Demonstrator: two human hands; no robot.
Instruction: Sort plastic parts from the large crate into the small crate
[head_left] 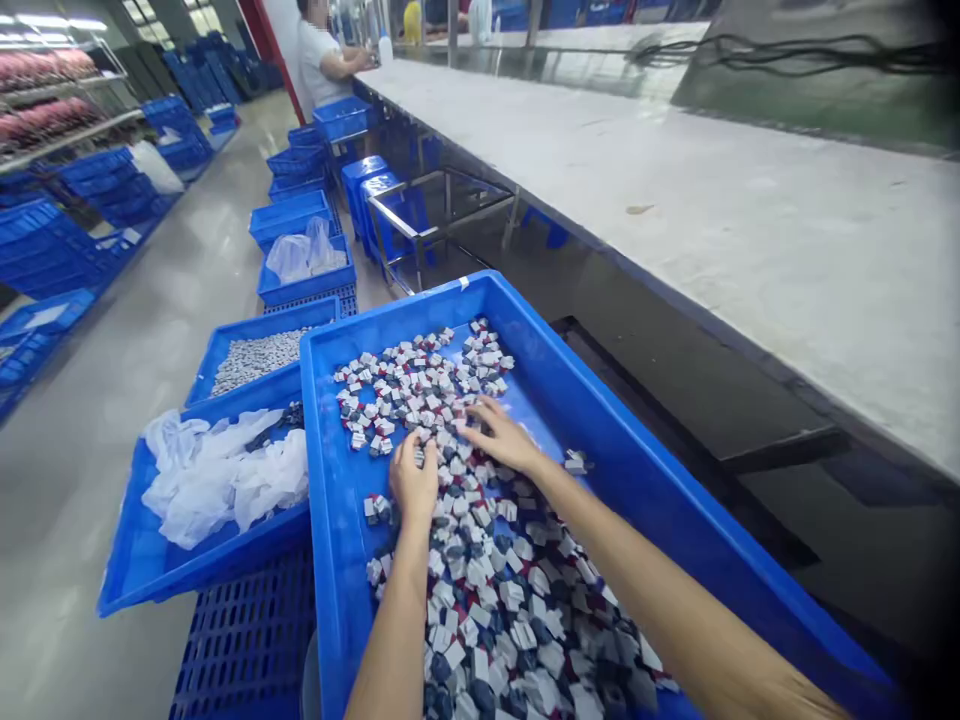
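A large blue tray (555,350) holds a spread of small blocky plastic pieces (480,560), white-grey with dark blue and red parts. Both my hands are down among them near the tray's middle. My left hand (415,485) has bent fingers, with thumb and forefinger apart and a few pieces showing between them. To its right, my right hand (504,438) reaches across with fingers stretched and parted, the tips touching pieces. I cannot make out a firm hold in either hand. Toward the far end the pieces lie thinner; nearest me they are heaped thickly.
Left of the tray, a blue bin (202,560) contains crumpled white plastic bags (225,475); another blue bin (199,385) holds small grey pieces. A long white worktable (675,210) runs along the right. Metal frames (420,235) and blue stools (367,185) stand ahead. A person (322,60) is at the far end.
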